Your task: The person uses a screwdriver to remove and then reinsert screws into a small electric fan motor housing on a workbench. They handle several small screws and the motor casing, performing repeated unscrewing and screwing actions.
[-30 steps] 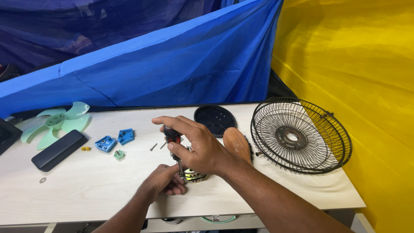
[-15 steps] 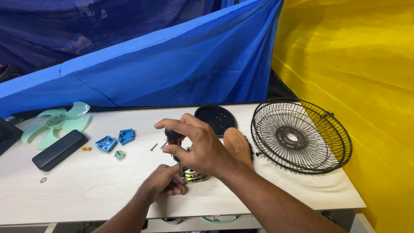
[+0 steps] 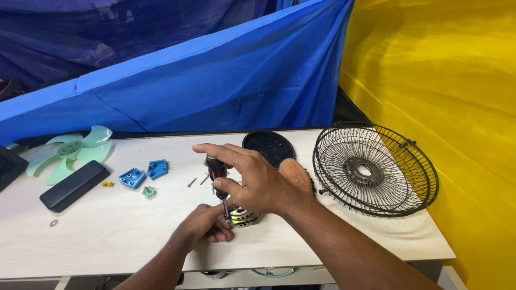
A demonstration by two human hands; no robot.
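1. Head view, nearest the table (image 3: 107, 236) edge: the left hand (image 3: 204, 225) is curled against a small metal motor (image 3: 243, 216), fingers closed on its side to steady it.
2. Just above, a screwdriver (image 3: 217, 177) with a red-and-black handle is held upright by the right hand (image 3: 258, 182), thumb and fingers pinched shut round the handle, its tip set down onto the motor.
3. The motor is judged dense, heavy for its size and rigid; its smooth metal shell may slip, so it is best gripped round the sides, clear of the windings.
4. Most of the motor is hidden behind both hands; the screw being worked cannot be made out.
5. Farther off lie two loose screws (image 3: 198, 181), blue plastic pieces (image 3: 144, 174), a dark flat bar (image 3: 74, 186) and a wooden brush (image 3: 294, 173).
6. Farthest are a black round cover (image 3: 269, 146), a wire fan guard (image 3: 373, 169) and a green fan blade (image 3: 70, 153), with blue cloth (image 3: 215, 86) behind.
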